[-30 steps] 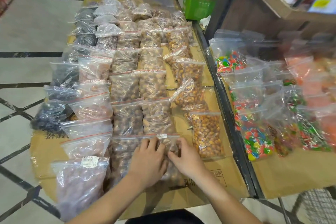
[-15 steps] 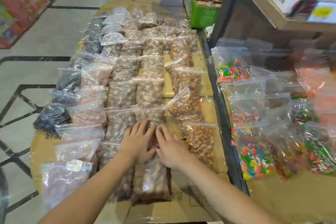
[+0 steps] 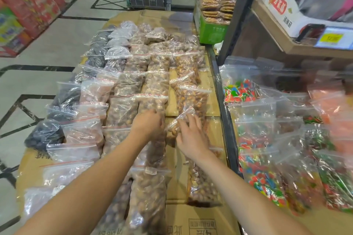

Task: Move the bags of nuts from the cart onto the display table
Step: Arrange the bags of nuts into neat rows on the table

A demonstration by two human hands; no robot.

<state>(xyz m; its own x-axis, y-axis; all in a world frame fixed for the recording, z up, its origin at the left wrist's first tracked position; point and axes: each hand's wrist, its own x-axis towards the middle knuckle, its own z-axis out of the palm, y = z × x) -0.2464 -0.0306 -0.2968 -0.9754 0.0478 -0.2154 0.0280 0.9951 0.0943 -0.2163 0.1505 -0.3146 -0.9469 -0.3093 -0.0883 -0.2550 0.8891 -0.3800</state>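
Note:
Several rows of clear zip bags of nuts (image 3: 122,108) lie on a cardboard-covered display table (image 3: 194,219). My left hand (image 3: 148,125) rests palm down on a bag of light brown nuts (image 3: 155,101) in the middle row, fingers curled over it. My right hand (image 3: 192,135) lies with spread fingers against a tilted bag of orange-brown nuts (image 3: 176,126), just right of the left hand. Whether either hand grips its bag is hard to tell. No cart is in view.
Bags of coloured candy (image 3: 267,183) cover the adjoining table on the right, past a dark metal rail (image 3: 222,120). A green box of wrapped snacks (image 3: 211,28) stands at the far end, by a shelf post (image 3: 240,13). Tiled floor lies to the left.
Both hands have slid away from me along the rows, from the nearest bags to ones farther up. The right hand has gone over to the orange-brown column. The view has tilted up.

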